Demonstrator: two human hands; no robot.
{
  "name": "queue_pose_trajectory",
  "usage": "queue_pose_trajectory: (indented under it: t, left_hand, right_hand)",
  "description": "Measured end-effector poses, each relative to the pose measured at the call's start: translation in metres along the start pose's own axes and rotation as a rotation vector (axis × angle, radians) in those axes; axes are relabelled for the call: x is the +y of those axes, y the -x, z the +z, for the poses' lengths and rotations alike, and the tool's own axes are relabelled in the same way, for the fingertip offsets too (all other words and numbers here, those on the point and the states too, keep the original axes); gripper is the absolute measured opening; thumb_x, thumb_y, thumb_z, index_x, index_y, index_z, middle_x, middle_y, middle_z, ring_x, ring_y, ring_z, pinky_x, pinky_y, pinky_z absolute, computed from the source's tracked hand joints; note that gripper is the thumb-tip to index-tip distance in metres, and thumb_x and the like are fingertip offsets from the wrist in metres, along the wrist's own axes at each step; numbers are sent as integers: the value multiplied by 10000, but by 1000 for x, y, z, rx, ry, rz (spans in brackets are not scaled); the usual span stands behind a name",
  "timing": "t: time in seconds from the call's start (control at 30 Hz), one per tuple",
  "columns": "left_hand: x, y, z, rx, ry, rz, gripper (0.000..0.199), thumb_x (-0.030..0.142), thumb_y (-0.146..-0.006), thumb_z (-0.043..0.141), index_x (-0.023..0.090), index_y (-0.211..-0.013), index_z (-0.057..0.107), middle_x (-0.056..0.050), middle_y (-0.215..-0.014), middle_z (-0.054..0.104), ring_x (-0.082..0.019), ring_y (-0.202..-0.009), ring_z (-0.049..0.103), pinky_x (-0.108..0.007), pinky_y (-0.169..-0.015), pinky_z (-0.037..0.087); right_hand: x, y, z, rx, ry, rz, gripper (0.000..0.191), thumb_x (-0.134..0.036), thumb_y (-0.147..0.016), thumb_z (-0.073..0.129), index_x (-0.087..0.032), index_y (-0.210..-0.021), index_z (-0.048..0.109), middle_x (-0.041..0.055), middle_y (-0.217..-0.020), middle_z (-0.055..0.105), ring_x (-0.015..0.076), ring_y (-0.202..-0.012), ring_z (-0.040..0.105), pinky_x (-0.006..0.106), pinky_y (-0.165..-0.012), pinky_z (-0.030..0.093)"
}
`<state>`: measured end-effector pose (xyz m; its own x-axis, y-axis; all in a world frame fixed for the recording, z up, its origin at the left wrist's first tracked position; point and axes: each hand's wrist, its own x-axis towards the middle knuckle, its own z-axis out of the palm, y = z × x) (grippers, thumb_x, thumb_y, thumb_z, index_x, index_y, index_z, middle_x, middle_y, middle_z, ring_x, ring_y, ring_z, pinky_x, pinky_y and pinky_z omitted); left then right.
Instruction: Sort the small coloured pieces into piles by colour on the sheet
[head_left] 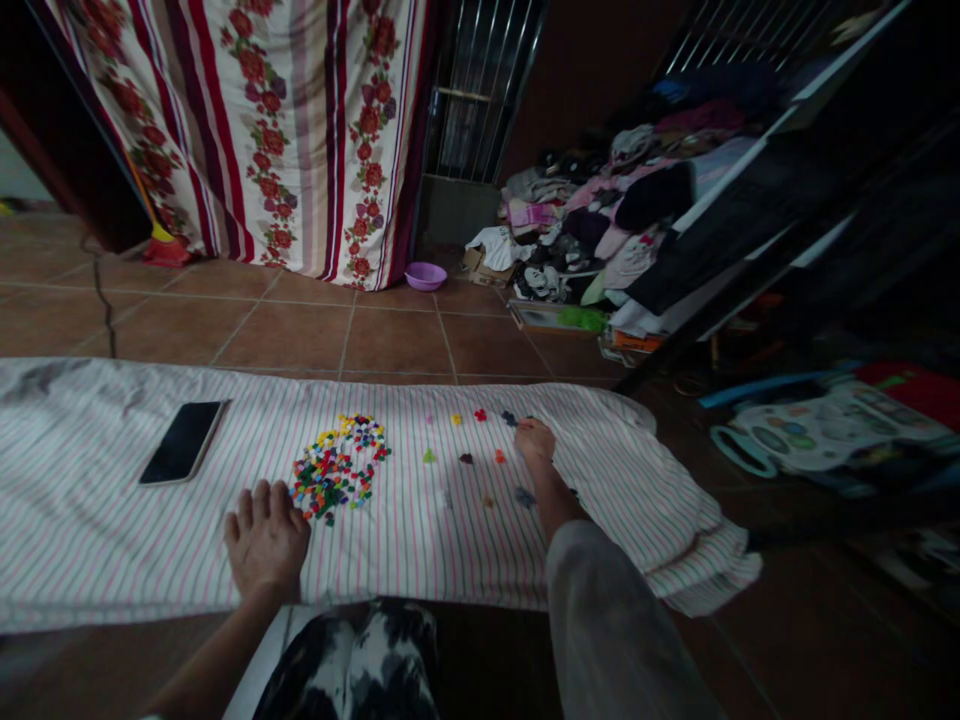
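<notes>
My left hand (268, 535) lies flat on the striped cloth (390, 560), fingers spread, its fingertips at the edge of a heap of small multicoloured pieces (330, 475), perhaps beads. On the right, my right hand (535, 440) is closed, fingertips down beside a dark blue cluster (509, 418); what it pinches, if anything, is hidden. Small one-colour clusters are set out in rows: pink (429, 418), yellow (457, 419), red (480, 414), green (429, 456), dark brown (466, 459), orange (499, 456), whitish (444, 498), tan (488, 500) and grey-blue (524, 496).
A phone (184, 443) lies on the cloth at left. Beyond are a tiled floor (300, 325), a floral curtain (300, 130), a purple basin (426, 276) and piled clothes (592, 215). A dark slanted frame (720, 250) and a white plastic item (825, 425) stand at right.
</notes>
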<state>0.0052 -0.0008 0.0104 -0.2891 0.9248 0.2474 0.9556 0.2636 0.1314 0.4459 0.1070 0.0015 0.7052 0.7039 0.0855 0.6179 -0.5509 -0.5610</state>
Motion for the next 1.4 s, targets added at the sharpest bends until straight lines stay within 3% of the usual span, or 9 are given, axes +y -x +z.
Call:
queue_pose_trajectory:
  t: [0.4, 0.5, 0.63, 0.77, 1.0, 1.17, 1.4]
  left_hand:
    - [-1, 1, 3, 6, 23, -12, 494, 296, -865, 332, 127, -1286, 526, -142, -1399, 486, -308, -1348, 337, -490, -1106, 234]
    - [-3, 0, 6, 12, 19, -8, 486, 291, -867, 335, 136, -1285, 529, -137, -1404, 484, -308, -1354, 327, -490, -1112, 227]
    - [-4, 1, 8, 19, 16, -7, 490, 284, -861, 348, 133, -1292, 527, -140, -1407, 481, -314, -1354, 328, -495, -1108, 233]
    - [-4, 1, 9, 38, 28, 4, 497, 278, -851, 370, 132, -1302, 519, -143, -1408, 480, -315, -1358, 323, -500, -1111, 227]
    - [-2, 0, 3, 25, 32, 7, 493, 265, -854, 352, 112, -1288, 531, -149, -1401, 486, -326, -1346, 342, -503, -1107, 241]
    - [-2, 0, 4, 19, 47, -3, 503, 259, -849, 366, 104, -1301, 523, -155, -1414, 475, -325, -1359, 330, -507, -1114, 233]
    - [-3, -1, 5, 14, 47, 0, 503, 266, -844, 376, 112, -1299, 527, -154, -1417, 472, -325, -1358, 332, -503, -1115, 230]
  right_hand:
    - [-7, 11, -11, -22, -1, -5, 308, -131, -751, 511, -194, -968, 721, 62, -949, 721, 173, -879, 656, 215, -757, 465]
    - [-18, 16, -14, 6, 21, -10, 322, -158, -805, 467, -198, -1014, 709, 67, -971, 711, 178, -893, 644, 232, -781, 457]
    - [-45, 30, -12, -15, -35, -143, 324, -183, -834, 443, -184, -1044, 690, 69, -985, 707, 178, -903, 635, 250, -808, 453]
    - [-79, 60, 4, -130, -133, -327, 294, -199, -817, 471, -186, -1004, 698, 53, -954, 715, 169, -873, 636, 255, -809, 464]
    - [-127, 133, 54, -411, -246, -705, 262, -145, -816, 499, -222, -936, 719, 24, -952, 699, 139, -873, 631, 234, -823, 472]
    - [-149, 163, 75, -477, -115, -800, 292, -132, -850, 488, -228, -1000, 718, 47, -1019, 670, 147, -931, 605, 240, -861, 459]
    - [-160, 179, 79, -464, 47, -846, 354, -131, -871, 453, -251, -1098, 697, 73, -1046, 632, 179, -981, 569, 267, -892, 442]
